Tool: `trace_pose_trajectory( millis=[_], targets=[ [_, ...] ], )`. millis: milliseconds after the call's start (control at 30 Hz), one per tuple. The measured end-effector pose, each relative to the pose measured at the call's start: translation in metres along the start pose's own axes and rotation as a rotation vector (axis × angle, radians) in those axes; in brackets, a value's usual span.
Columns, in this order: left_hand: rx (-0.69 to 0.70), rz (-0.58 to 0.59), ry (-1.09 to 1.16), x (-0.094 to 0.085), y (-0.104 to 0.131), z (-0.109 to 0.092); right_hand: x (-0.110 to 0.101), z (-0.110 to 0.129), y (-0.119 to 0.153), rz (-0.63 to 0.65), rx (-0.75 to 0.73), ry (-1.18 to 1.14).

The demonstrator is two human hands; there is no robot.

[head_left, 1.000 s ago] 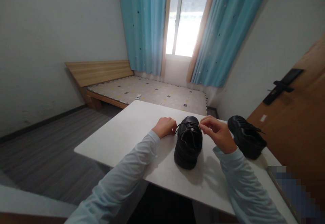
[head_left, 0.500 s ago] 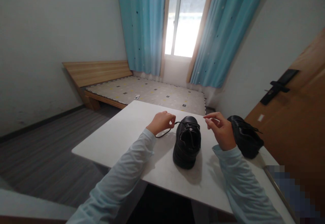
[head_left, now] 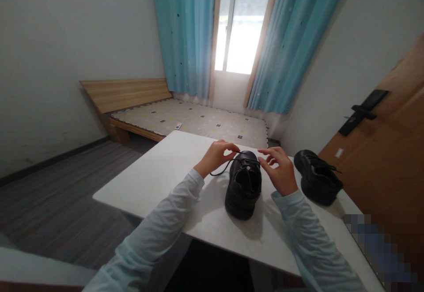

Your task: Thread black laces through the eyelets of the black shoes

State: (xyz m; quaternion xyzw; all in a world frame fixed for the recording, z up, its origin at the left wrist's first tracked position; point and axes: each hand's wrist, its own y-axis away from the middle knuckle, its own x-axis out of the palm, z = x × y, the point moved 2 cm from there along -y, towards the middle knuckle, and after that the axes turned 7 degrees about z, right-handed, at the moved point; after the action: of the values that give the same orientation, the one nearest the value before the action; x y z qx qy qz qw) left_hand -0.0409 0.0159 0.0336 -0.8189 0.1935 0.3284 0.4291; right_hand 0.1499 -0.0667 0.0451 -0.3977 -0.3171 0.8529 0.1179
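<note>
Left hand [head_left: 217,156] pinches a thin black cord lace [head_left: 218,174] between thumb and fingertips; right hand [head_left: 280,168] released, thumb and fingers parted, contact with the shoe unclear. Glossy black lace-up shoe [head_left: 243,190] upright between both hands, heel nearer the wearer. White flat tabletop [head_left: 152,177]: far edge just beyond the grip, wide stretch leftward, narrower gap rightward before a second black lace-up shoe [head_left: 318,181].

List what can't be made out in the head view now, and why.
All in the head view:
- Right hand: whether its fingertips touch the lace; detail too small.
- Nearer shoe: inside, lost in shadow.
- Bed: near part, behind the white table.
- Small white object on the bed: identity, too small.
- Door: rest, cut off by right edge.
</note>
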Motion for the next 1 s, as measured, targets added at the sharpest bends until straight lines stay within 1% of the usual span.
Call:
trace_pose_trajectory(
  millis=[200,433,633,733,867,933,1000],
  targets=[
    [0.056,-0.013,-0.008,0.006,-0.001,-0.008,0.008,0.003,0.002,0.078,-0.133,0.108],
    [0.115,0.008,-0.034,0.012,-0.003,-0.023,0.012,0.004,0.003,0.093,-0.180,0.221],
    [0.145,-0.018,-0.058,0.016,-0.003,-0.028,0.015,0.004,0.005,0.084,-0.197,0.325],
    [0.159,-0.044,-0.084,0.019,-0.002,-0.027,0.014,0.003,0.004,0.054,-0.166,0.323],
    [0.144,-0.059,-0.163,0.023,-0.001,-0.024,0.004,-0.002,0.000,-0.038,-0.073,0.323],
    [0.124,-0.081,-0.193,0.024,-0.001,-0.024,-0.002,-0.007,-0.002,-0.077,0.009,0.276],
    [0.101,-0.107,-0.214,0.024,0.000,-0.023,-0.007,-0.015,-0.004,-0.094,0.143,0.169]
  ],
)
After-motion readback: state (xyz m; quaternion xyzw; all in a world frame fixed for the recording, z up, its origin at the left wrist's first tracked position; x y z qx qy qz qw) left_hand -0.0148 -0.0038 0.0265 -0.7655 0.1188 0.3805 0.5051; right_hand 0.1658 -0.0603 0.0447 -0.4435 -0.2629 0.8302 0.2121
